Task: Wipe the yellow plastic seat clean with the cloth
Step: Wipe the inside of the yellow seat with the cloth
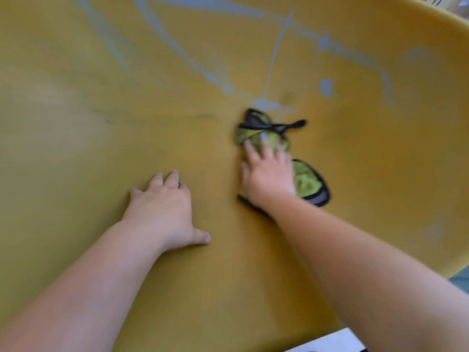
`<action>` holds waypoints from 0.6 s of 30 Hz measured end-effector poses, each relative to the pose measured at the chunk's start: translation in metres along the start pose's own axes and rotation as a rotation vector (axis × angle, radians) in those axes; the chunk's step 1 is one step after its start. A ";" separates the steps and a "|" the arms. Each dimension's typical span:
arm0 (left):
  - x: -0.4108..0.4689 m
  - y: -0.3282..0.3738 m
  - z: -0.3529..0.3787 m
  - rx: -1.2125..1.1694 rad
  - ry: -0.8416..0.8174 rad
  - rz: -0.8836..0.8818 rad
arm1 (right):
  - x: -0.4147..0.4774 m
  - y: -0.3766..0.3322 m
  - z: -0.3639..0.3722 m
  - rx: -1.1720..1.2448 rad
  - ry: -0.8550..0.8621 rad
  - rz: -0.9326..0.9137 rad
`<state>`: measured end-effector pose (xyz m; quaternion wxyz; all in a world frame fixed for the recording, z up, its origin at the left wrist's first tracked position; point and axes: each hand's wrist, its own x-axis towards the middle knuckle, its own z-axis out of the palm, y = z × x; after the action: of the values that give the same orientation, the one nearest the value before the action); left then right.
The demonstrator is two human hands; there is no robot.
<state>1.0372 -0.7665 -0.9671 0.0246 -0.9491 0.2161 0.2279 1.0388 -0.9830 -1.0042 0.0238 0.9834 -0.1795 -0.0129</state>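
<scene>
I log green cloth (308, 182) under right grip (266, 175), spread flat and pressing it to yellow seat (101, 97), left grip (165, 207) splayed on seat, empty.

The right hand (267, 175) hides much of the blurred cloth (308, 182).

Little of the room shows round the yellow plastic seat (101, 102), which fills nearly the whole view. Beyond its far right rim, in the top corner, is a pale cream surface (450, 2) with thin lines across it, too blurred to name. Past the near right edge shows a small patch of blue-green floor (461, 282). Below the near edge lies a flat white object (327, 342), dark along its lower side. The light is soft and even.
</scene>
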 end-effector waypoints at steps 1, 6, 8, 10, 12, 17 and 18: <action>0.000 0.000 0.000 -0.001 0.006 0.002 | -0.013 -0.023 0.003 0.038 -0.024 -0.107; -0.001 0.001 -0.003 0.009 0.046 0.016 | -0.065 0.022 -0.009 -0.088 -0.156 -0.626; -0.001 0.001 -0.003 0.014 0.022 0.018 | -0.046 0.105 -0.032 -0.284 -0.121 -0.501; -0.001 0.002 -0.002 0.015 0.005 0.016 | -0.013 0.181 -0.075 -0.494 0.030 -0.199; -0.001 0.004 -0.001 0.011 -0.002 0.021 | 0.015 0.215 -0.110 -0.640 0.135 0.024; -0.005 0.007 0.000 0.015 0.021 0.040 | 0.022 0.130 -0.056 -0.312 0.115 0.217; -0.005 0.006 -0.001 0.014 0.033 0.043 | 0.015 0.100 -0.037 -0.217 0.075 0.179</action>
<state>1.0312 -0.7705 -0.9638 0.0228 -0.9477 0.2384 0.2110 1.0189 -1.0802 -0.9626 0.1379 0.9549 -0.2630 0.0068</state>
